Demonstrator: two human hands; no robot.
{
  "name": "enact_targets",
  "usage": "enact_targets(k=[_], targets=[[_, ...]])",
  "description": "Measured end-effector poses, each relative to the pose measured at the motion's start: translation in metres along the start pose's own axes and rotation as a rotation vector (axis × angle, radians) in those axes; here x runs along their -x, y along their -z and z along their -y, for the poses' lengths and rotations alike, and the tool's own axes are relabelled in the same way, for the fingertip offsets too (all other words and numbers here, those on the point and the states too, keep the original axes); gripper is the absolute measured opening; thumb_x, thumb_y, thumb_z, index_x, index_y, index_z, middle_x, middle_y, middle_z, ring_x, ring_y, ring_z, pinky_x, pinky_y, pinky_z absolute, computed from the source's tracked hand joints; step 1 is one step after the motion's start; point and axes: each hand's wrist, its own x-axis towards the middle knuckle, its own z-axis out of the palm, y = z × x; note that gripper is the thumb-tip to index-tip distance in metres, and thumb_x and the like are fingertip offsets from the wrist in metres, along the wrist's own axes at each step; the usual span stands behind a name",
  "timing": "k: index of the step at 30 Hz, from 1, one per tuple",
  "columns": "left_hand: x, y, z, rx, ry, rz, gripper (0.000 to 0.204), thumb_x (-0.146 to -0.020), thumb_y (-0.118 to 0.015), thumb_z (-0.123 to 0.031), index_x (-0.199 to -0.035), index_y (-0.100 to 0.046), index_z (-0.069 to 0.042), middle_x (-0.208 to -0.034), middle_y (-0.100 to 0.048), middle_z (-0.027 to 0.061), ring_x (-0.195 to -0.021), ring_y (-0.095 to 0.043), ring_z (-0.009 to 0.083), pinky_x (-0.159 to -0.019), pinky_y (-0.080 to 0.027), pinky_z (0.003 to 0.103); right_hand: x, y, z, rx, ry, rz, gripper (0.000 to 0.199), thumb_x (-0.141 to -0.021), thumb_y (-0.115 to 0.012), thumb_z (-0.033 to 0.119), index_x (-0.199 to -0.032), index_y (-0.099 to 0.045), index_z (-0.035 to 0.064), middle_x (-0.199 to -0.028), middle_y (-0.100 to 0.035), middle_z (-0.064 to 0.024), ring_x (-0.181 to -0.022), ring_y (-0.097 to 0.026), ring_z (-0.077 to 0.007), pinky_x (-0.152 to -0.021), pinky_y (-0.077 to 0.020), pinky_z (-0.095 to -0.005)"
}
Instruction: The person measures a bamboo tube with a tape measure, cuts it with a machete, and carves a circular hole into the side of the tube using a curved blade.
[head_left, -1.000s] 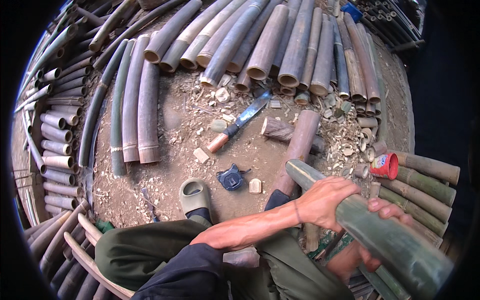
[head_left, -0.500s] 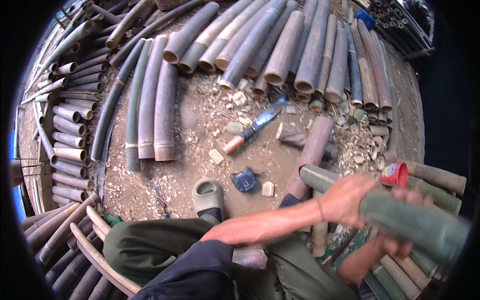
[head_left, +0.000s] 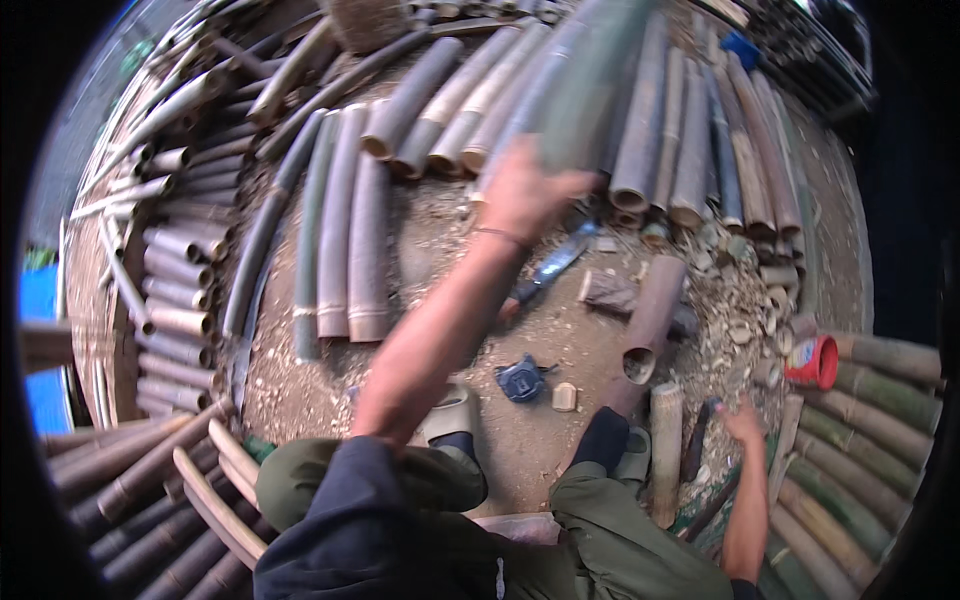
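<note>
My left hand is stretched far forward and grips the near end of a green bamboo tube. The tube is smeared by motion and hangs over the row of laid-out bamboo tubes. Low at the right, my right hand holds nothing, its fingers apart. Beside it lie a dark, long-handled object and an upright bamboo piece. A large knife lies on the ground, its handle partly behind my left forearm. Near my feet sits a dark blue tape measure.
A bamboo tube leans on a short log among wood chips. A red cup stands by green bamboo tubes at the right. Stacked tubes fill the left side. A small wood block lies near my foot.
My left hand has swung the green tube from the lower right to the far middle. My right hand has let go of it and moved down beside the dark object.
</note>
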Motion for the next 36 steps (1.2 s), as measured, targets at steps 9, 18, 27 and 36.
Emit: enact_targets(k=[9, 18, 27, 36], targets=[[-0.073, -0.044, 0.199, -0.853, 0.351, -0.283, 0.086, -0.075, -0.071, -0.063, -0.124, -0.054, 0.005, -0.111, -0.064, 0.0294, -0.107, -0.062, 0.0416, -0.093, -0.048, 0.046, -0.123, -0.125, -0.155, -0.610, -0.147, -0.150, 0.069, -0.085, -0.073, 0.039, -0.135, -0.045, 0.0007, -0.121, -0.061, -0.0231, -0.106, -0.063, -0.0282, -0.088, -0.0505, -0.0375], [0.023, -0.245, 0.124, -0.229, -0.060, 0.076, 0.053, -0.093, -0.063, -0.034, -0.133, -0.050, -0.001, -0.129, -0.054, 0.0195, -0.117, -0.052, 0.0291, -0.101, -0.042, 0.043, -0.103, -0.075, -0.124, -1.179, -0.166, -0.593, 0.040, -0.077, -0.081, 0.011, -0.112, -0.064, 0.0002, -0.096, -0.065, -0.0022, -0.088, -0.058, -0.0120, -0.080, -0.0473, -0.0286], [0.202, -0.388, 0.104, 0.422, 0.592, 0.680, 0.108, -0.067, -0.089, -0.040, -0.139, -0.026, 0.012, -0.132, -0.050, 0.0234, -0.123, -0.051, 0.0288, -0.107, -0.040, 0.038, -0.108, 0.001, -0.057, -1.818, 0.722, -0.373, 0.051, -0.088, -0.072, 0.030, -0.125, -0.049, 0.0045, -0.094, -0.059, -0.0067, -0.076, -0.058, -0.0165, -0.071, -0.0528, -0.0383], [0.210, -0.414, 0.134, 0.425, 0.569, 0.667, 0.092, -0.065, -0.090, -0.028, -0.130, -0.035, 0.007, -0.124, -0.055, 0.0164, -0.116, -0.054, 0.0234, -0.103, -0.042, 0.036, -0.162, -0.019, 0.041, -1.646, 0.954, -0.347, 0.034, -0.072, -0.081, 0.016, -0.091, -0.060, -0.0019, -0.078, -0.063, -0.0045, -0.066, -0.057, -0.0088, -0.061, -0.0481, -0.0240]])
